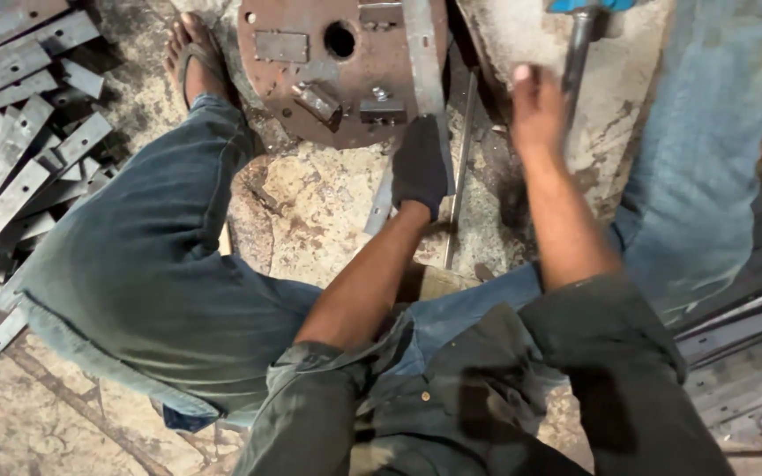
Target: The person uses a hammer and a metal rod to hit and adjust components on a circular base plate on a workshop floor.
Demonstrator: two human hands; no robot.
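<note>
Down on the rough stone floor (328, 203) between our knees, our left hand (419, 167), in a dark glove, is closed around a long flat steel strip (425, 62) that runs up across a rusty round jig plate (310, 97). The plate carries small bolted blocks and a round hole, and the strip lies along its right side, touching it. Our right hand (535, 110) is bare and blurred; it sits against the dark handle of a hammer (575, 53) with a blue head at the top edge, and we cannot tell whether the fingers are wrapped round the handle or only resting on it. A thin steel rod (462, 167) lies on the floor just beside the strip.

Several things could go wrong, in our judgement. The gloved fingers sit close to the plate's edge, so a mistimed blow could land on them. The strip is held only by one hand and could skid or spring off the blocks. Our sandalled foot (194, 53) rests just beside the plate, bare-toed, where a dropped strip or slipping plate would catch it. The bare right hand has no cover against sharp edges.

We see no container: cut steel strips (11, 150) lie in a loose heap on the floor at left, and more lengths (743, 353) lie stacked at right.
</note>
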